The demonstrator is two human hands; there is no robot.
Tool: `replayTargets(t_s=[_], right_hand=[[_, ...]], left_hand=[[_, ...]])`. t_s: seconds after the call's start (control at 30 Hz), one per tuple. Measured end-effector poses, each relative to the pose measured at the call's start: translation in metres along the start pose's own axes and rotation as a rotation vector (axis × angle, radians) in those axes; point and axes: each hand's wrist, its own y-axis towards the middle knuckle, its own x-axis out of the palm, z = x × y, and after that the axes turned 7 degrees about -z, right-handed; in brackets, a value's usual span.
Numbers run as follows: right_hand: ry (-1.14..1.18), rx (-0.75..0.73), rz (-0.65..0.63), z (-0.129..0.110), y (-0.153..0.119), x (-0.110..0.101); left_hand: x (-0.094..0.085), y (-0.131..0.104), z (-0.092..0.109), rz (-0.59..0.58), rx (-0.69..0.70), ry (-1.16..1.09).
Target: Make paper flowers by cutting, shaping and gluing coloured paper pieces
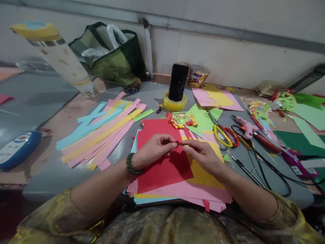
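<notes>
Between my fingertips is a small piece of red paper point(179, 143), rolled or folded; its exact form is too small to tell. My left hand point(158, 149) pinches its left end, and my right hand point(203, 154) pinches its right end. Both hands are over a sheet of red paper point(159, 176), which lies on a stack of pink, yellow and blue sheets point(203, 195). Just beyond my hands sits a fringed paper flower point(184, 120) in yellow, green, pink and red.
Colored paper strips point(101, 132) fan out at left. Scissors point(223, 135), a pink glue gun point(246, 127) and black cables lie at right. A phone point(178, 83) leans on a tape roll point(175, 104). A tumbler point(61, 61) and a green bag point(119, 57) stand behind.
</notes>
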Motion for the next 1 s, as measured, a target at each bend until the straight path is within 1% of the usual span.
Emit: replayTargets(t_s=[0.23, 0.43, 0.6, 0.7, 1.0], right_hand=[[-0.039, 0.016, -0.024, 0.0006, -0.0004, 0.0014], [-0.006, -0.013, -0.029, -0.0008, -0.0005, -0.0005], [-0.042, 0.002, -0.011, 0.0005, -0.0010, -0.0003], [-0.066, 0.011, -0.021, 0.0002, -0.0013, -0.0010], [-0.044, 0.002, -0.034, -0.0015, -0.0008, -0.0022]], left_hand=[[0.0002, 0.0016, -0.0019, -0.029, -0.008, 0.048], [-0.0008, 0.0016, -0.0025, 0.014, 0.085, 0.082], [0.0019, 0.0009, -0.0008, -0.040, -0.002, -0.071], [0.0029, 0.0013, 0.0002, -0.037, -0.008, -0.069], [0.0012, 0.0015, -0.0036, 0.000, -0.004, -0.073]])
